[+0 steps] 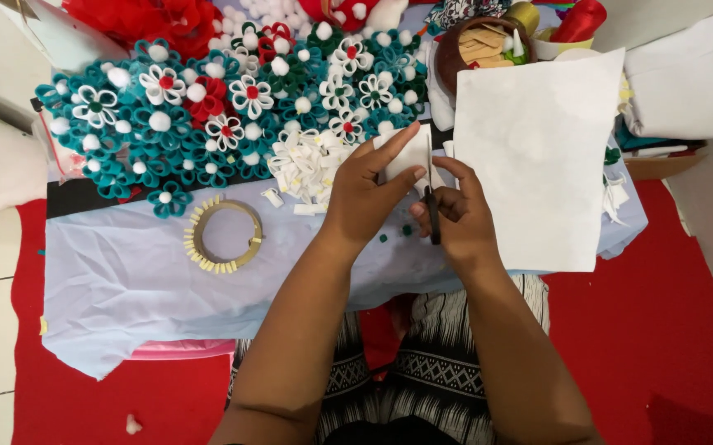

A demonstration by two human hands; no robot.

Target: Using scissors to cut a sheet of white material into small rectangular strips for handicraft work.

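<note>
My left hand (366,194) pinches a small white felt piece (410,152) over the table's middle. My right hand (458,216) grips black-handled scissors (431,206), their blades pointing away from me and meeting the white piece. A heap of small white cut pieces (307,165) lies just left of my left hand. A large white felt sheet (538,156) lies flat to the right, touching my right hand.
Many teal, white and red felt flowers (208,107) with pompoms cover the far left. A ring wrapped with yellow strips (226,236) sits on the pale blue cloth (126,280). A brown bowl (455,45) of strips and ribbon rolls stand at the back. Red floor surrounds the table.
</note>
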